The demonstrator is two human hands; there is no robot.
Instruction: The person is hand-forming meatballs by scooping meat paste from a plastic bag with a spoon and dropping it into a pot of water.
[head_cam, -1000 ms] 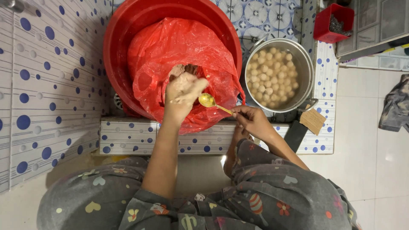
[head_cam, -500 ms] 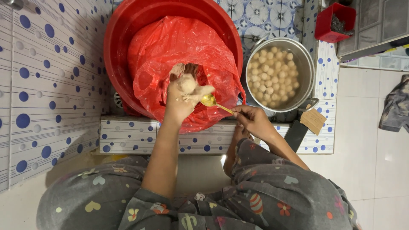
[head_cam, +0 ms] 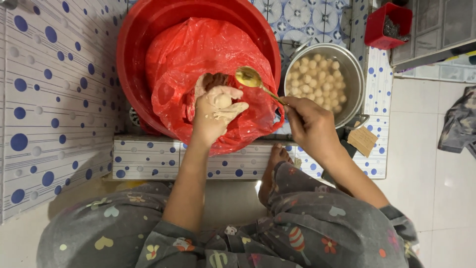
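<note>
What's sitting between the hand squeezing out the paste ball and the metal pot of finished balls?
In the head view, the gold spoon sits between the left hand and the metal pot, above the red plastic bag. The right hand holds its handle.

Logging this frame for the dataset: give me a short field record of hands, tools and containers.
left hand: squeezes pale paste, a ball bulging at the top of the fist
right hand: holds a gold spoon, bowl near the ball
red bag: open, lining the red basin
metal pot: right of basin, holds many pale balls
</note>
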